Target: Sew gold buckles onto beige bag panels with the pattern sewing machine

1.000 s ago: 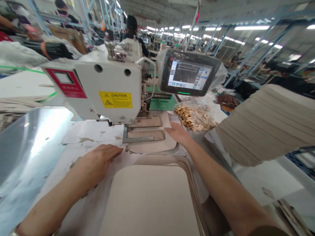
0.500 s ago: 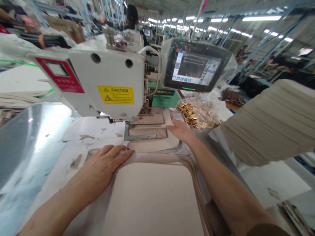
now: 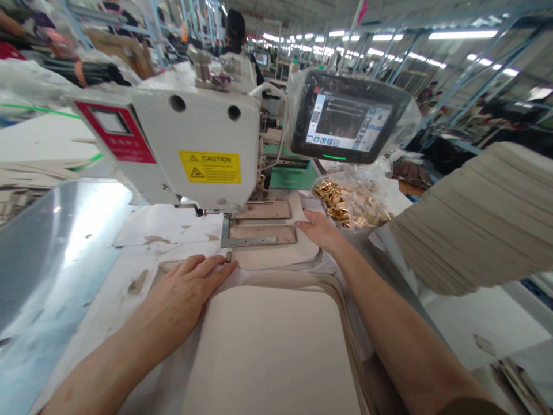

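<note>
The left hand [image 3: 188,288] lies flat with its fingers [image 3: 211,266] open, at the top edge of a big tan cloth piece [image 3: 268,351] on the white bench [image 3: 103,294]. The right hand [image 3: 319,229] rests open on a second tan piece [image 3: 285,256], beside the metal clamp [image 3: 259,235] under the sewing machine [image 3: 203,150]. Neither hand grips anything. A bag of gold bits [image 3: 349,204] sits just past the right hand.

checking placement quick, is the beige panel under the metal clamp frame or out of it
Under: the beige panel sticks out around the metal clamp frame, with the right hand resting on it.
</note>
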`<action>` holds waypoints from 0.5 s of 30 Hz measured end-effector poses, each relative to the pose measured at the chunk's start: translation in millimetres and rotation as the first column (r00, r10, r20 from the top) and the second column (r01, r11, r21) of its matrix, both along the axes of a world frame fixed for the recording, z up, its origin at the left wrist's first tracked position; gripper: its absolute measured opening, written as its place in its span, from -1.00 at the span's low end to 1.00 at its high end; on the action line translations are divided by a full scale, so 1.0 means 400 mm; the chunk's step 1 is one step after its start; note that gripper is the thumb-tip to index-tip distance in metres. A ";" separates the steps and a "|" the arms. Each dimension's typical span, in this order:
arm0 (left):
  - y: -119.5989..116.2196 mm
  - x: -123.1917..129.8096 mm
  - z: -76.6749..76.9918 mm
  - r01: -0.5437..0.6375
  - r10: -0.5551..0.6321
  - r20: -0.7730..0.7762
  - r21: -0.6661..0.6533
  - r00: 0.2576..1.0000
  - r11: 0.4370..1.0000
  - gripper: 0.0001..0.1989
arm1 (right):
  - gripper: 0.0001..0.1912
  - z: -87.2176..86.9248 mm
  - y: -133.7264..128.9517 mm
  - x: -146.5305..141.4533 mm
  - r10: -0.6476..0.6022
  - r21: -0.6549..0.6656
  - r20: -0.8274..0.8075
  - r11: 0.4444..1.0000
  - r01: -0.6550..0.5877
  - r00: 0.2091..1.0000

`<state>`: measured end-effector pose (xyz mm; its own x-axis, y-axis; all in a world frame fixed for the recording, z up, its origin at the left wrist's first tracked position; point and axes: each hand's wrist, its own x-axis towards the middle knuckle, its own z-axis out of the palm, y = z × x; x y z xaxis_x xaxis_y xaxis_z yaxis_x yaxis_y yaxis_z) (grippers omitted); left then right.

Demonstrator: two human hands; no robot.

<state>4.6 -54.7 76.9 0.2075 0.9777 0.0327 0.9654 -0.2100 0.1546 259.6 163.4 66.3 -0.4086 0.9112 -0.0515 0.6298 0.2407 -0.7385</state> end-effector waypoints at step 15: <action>-0.001 0.016 -0.012 -0.028 0.031 -0.040 0.071 0.999 0.997 -0.41 | -0.60 0.046 -0.043 -0.013 -0.117 0.223 0.381 0.974 0.032 0.917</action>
